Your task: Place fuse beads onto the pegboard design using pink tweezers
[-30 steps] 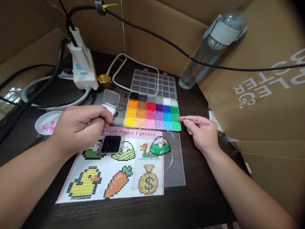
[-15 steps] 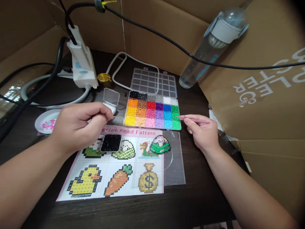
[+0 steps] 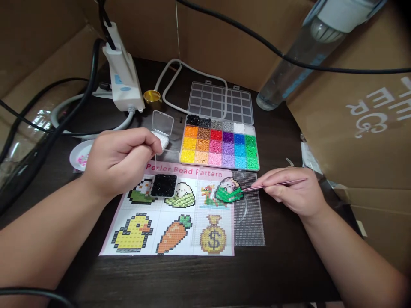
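Pink tweezers [image 3: 282, 184] are pinched in my right hand [image 3: 293, 188], their tips at the right edge of a green, pink and black bead figure [image 3: 229, 190]. That figure lies on a clear pegboard [image 3: 252, 222], which overlaps the printed pattern sheet [image 3: 144, 252]. Whether a bead is between the tips is too small to tell. My left hand [image 3: 120, 160] is closed above the sheet's upper left, beside a small open box of black beads [image 3: 163, 185]; what its fingers hold, if anything, is hidden. Behind the sheet stands the open bead case [image 3: 220, 143] with many colours.
At the left are a white dish of pink beads [image 3: 80, 156] and a power strip [image 3: 123, 77] with cables. A small box of white beads [image 3: 162, 140] and a yellow round container [image 3: 152, 97] stand farther back. A clear bottle [image 3: 289, 72] leans at the back right.
My right hand has brought the tweezers from the green compartments of the case toward me to the bead figure. The head view has shifted. My left hand stays closed near the black beads.
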### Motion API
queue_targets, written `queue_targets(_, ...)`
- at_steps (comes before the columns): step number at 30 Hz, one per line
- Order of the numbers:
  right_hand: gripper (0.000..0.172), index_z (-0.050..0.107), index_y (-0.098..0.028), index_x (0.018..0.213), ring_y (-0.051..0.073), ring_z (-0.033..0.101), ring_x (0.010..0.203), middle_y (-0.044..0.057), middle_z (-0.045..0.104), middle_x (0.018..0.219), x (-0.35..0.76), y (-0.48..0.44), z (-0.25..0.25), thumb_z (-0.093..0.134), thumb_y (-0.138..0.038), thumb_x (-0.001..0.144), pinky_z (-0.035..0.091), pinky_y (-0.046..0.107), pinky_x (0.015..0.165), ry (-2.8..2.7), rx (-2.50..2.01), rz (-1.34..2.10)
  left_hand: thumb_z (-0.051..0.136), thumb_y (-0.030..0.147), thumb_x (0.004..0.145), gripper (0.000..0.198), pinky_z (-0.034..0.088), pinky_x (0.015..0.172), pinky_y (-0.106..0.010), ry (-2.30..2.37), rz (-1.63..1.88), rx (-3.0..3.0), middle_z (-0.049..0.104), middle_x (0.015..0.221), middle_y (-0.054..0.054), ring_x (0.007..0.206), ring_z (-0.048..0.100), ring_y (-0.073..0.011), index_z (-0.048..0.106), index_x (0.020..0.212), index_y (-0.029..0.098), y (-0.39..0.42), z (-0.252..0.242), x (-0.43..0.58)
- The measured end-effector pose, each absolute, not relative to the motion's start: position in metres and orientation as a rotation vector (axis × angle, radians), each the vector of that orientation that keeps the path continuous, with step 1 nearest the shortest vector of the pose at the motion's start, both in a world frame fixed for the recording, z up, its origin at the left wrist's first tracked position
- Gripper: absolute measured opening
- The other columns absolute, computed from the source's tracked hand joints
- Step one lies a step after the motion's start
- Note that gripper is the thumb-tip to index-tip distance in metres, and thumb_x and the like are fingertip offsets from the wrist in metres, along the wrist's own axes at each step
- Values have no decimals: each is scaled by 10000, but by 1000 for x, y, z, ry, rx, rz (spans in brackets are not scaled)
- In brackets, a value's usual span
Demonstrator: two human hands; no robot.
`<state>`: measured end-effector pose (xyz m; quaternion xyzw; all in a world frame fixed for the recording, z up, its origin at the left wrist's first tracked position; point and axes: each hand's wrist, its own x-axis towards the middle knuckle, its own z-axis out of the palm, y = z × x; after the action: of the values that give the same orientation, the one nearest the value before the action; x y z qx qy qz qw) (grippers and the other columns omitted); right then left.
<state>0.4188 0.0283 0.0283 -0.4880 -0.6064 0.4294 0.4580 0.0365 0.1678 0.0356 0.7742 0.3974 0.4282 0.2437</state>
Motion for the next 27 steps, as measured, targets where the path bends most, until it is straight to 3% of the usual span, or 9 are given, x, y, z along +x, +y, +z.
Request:
queue_targets(6, 59, 1056, -359, 999, 157, 756, 489, 72, 1004, 980, 418, 32, 29, 1083, -361, 1051, 710, 304, 536, -1583, -1154, 1058, 576, 233, 824, 246, 472, 519, -288, 1061, 1153, 2139, 593, 495, 109, 437, 492, -92, 761, 681, 308, 168, 39, 39)
queue_targets(9, 67, 1054, -360, 1001, 174, 798, 516, 60, 1004, 980, 419, 31, 28, 1100, -317, 1026, 768, 326, 596, -1603, -1151, 1055, 570, 229, 826, 249, 493, 546, -298, 1065, 1137, 2134, 604, 501, 108, 465, 541, -100, 760, 688, 312, 166, 40, 40)
queue_targets(21, 129, 1041, -336, 928, 177, 754, 487, 87, 994, 942, 422, 32, 33, 1131, -411, 981, 717, 322, 508, -1632, -1253, 1060, 642, 225, 847, 202, 523, 583, -361, 1082, 1092, 2158, 600, 504, 71, 568, 670, -170, 746, 717, 339, 166, 35, 38)
queue_targets(27, 68, 1066, -379, 1031, 215, 857, 591, 68, 1004, 988, 427, 28, 27, 1112, -334, 1012, 759, 327, 562, -1668, -1226, 1011, 679, 176, 891, 232, 585, 642, -394, 1082, 1073, 2159, 726, 614, 37, 624, 714, -185, 750, 744, 342, 163, 32, 36)
